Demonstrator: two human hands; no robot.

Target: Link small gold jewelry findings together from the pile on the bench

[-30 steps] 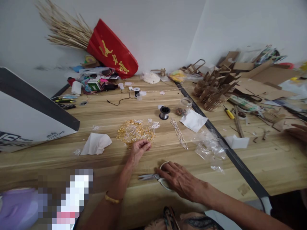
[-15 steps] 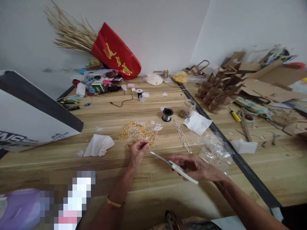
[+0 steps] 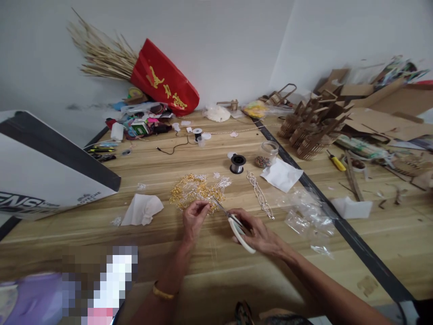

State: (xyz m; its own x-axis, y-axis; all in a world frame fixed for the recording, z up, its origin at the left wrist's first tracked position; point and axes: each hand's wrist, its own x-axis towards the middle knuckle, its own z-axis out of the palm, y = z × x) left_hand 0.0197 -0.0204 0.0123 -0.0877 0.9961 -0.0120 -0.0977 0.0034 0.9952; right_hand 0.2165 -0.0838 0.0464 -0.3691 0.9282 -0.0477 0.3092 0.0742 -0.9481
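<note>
My left hand [image 3: 195, 219] is closed in a pinch at the near edge of a pile of gold and silver beads [image 3: 189, 189]. Whatever lies between its fingertips is too small to make out. My right hand [image 3: 253, 230] grips white-handled scissors [image 3: 241, 235], their thin metal blades pointing up and left to just beside the left fingertips. Some fingers are hidden behind the handle. A spool of silver wire [image 3: 237, 164] stands beyond the hands, and a beaded chain [image 3: 260, 194] lies right of the pile.
A glass jar of beads [image 3: 269, 153], a white paper [image 3: 282, 175] and clear plastic bags [image 3: 309, 210] lie to the right. Small woven baskets [image 3: 306, 135] stand farther back. At left are a crumpled tissue [image 3: 142, 210] and a large white box [image 3: 50, 176].
My right hand has moved left and turned the scissors, bringing their tips up to the left fingertips and the bead pile. My left hand stays pinched in nearly the same place.
</note>
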